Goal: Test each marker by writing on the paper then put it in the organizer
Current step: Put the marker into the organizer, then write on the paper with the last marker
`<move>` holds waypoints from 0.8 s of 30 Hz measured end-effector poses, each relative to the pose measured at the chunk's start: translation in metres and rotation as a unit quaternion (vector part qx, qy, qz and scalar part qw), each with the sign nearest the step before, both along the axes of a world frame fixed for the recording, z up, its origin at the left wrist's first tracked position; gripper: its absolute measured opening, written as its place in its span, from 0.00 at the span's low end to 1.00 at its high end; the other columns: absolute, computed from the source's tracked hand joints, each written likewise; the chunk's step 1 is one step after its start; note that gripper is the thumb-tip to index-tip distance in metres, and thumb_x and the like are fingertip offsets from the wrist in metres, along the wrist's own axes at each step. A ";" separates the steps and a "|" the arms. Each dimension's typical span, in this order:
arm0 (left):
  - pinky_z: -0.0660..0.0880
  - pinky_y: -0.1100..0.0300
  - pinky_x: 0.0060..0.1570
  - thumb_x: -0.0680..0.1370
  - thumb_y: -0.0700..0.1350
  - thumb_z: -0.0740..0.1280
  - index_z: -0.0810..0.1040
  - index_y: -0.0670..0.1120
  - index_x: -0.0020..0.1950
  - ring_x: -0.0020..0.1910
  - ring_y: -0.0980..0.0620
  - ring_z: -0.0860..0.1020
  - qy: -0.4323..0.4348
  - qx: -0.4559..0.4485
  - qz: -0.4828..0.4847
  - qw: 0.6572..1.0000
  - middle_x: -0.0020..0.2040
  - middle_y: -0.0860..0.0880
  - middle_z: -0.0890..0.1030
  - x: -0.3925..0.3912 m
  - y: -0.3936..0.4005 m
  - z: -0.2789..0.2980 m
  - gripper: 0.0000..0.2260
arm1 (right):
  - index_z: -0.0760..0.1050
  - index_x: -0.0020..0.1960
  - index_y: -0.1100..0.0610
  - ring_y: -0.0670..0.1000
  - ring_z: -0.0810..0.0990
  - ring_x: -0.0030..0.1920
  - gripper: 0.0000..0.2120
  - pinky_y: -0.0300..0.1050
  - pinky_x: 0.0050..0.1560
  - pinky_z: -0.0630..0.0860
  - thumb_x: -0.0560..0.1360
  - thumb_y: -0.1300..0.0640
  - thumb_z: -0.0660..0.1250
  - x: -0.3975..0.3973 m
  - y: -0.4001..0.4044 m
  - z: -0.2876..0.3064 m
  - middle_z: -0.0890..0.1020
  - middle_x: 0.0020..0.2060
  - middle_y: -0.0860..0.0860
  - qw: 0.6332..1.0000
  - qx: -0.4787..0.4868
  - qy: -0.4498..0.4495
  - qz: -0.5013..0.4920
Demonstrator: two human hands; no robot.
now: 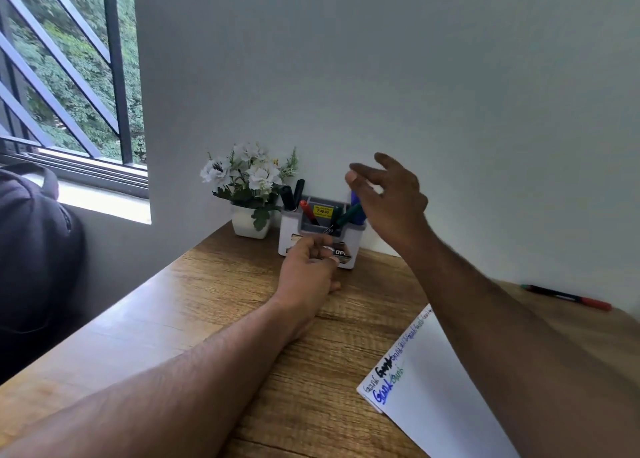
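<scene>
While r hand [388, 198] hangs over the organizer [320, 239], fingers spread & holding nothing, step reads as: drop-off.
Green marker [346, 217]: leaning in organizer, just under r hand; looks just let go.
L hand [308, 270]: fingers curled loosely against organizer front, steadying it; grip on anything – can't tell.
Paper [446, 388]: near side of organizer, w/ test scribbles.
Last marker [568, 297]: well right of organizer, on desk.
Next: prob r hand fetches it, uncaps, writes.
</scene>
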State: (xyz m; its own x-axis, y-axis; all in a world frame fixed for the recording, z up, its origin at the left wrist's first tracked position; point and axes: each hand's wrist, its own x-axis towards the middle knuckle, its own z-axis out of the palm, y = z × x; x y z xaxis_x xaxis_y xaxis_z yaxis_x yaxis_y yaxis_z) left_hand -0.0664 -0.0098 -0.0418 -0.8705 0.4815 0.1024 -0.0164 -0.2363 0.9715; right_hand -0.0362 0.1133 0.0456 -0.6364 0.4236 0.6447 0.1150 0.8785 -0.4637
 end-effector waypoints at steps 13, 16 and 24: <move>0.69 0.59 0.56 0.79 0.59 0.59 0.74 0.57 0.65 0.60 0.55 0.73 0.310 -0.316 -0.120 0.889 0.60 0.55 0.76 0.019 0.007 0.005 0.16 | 0.83 0.50 0.55 0.48 0.79 0.53 0.08 0.33 0.52 0.68 0.75 0.62 0.66 0.134 0.113 -0.064 0.83 0.53 0.50 0.987 -0.031 -0.115 -0.104; 0.65 0.44 0.66 0.77 0.68 0.50 0.69 0.60 0.69 0.70 0.43 0.65 0.407 -0.479 -0.086 0.773 0.71 0.47 0.67 0.028 0.026 0.003 0.25 | 0.79 0.61 0.55 0.55 0.74 0.65 0.16 0.47 0.67 0.67 0.75 0.63 0.63 0.167 0.155 -0.078 0.78 0.64 0.54 0.967 -0.026 -0.190 -0.169; 0.71 0.46 0.60 0.78 0.61 0.56 0.76 0.60 0.61 0.61 0.44 0.72 0.460 -0.488 -0.033 0.741 0.61 0.47 0.73 0.028 0.047 0.001 0.15 | 0.66 0.71 0.46 0.61 0.67 0.69 0.23 0.60 0.68 0.61 0.76 0.50 0.57 0.177 0.235 -0.094 0.69 0.71 0.54 0.918 -0.070 -0.289 -0.262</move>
